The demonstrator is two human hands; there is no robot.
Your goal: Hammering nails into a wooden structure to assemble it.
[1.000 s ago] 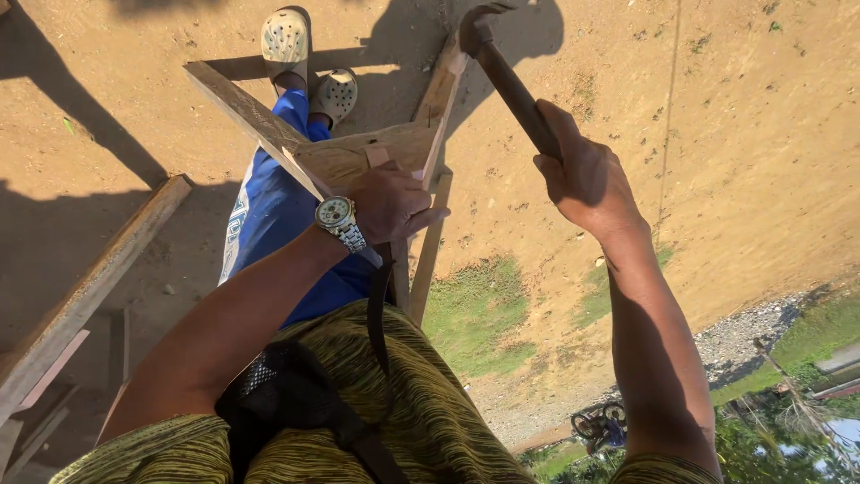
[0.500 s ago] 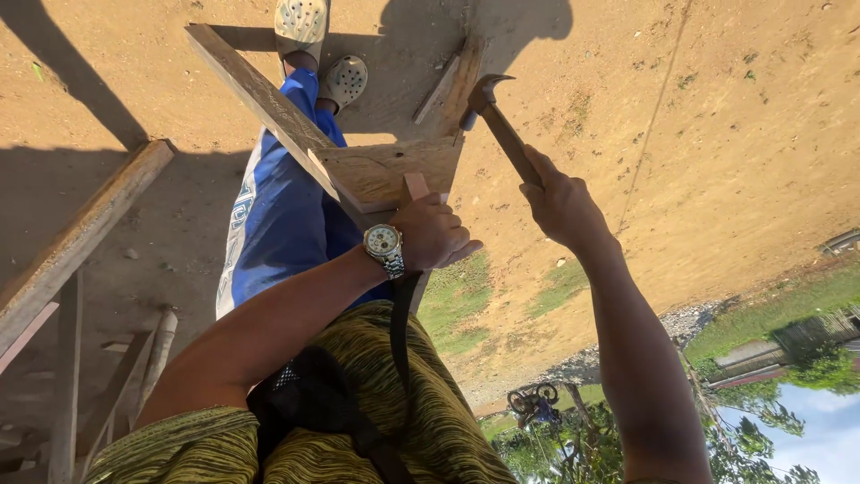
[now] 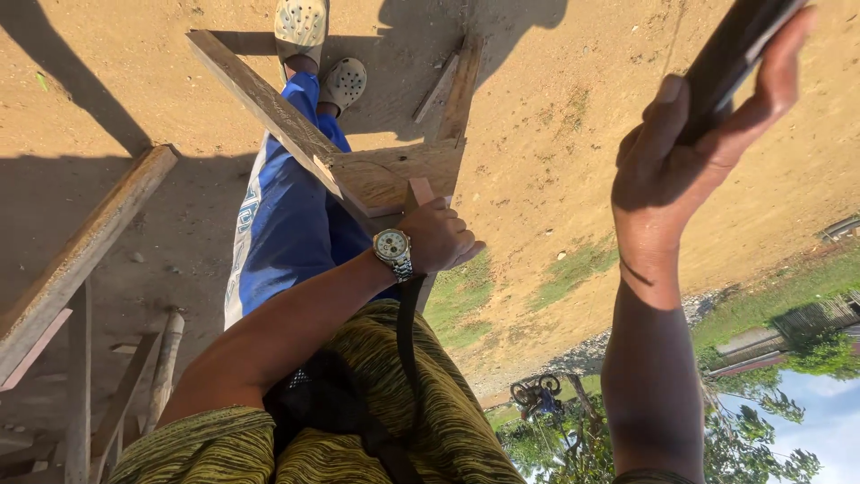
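Below me the bare dirt ground [image 3: 573, 125] lies sunlit, crossed by long shadows. My blue trousers [image 3: 282, 224] run down to pale perforated clogs [image 3: 322, 49]. A silver wristwatch [image 3: 392, 251] shows on my arm, and a black strap [image 3: 405, 332] crosses my yellow-green striped shirt [image 3: 421, 412]. A loose wooden beam [image 3: 85, 260] lies to one side. Grass patches [image 3: 573, 269] edge the dirt, with a parked motorbike [image 3: 536, 394] and trees [image 3: 761, 462] beyond.
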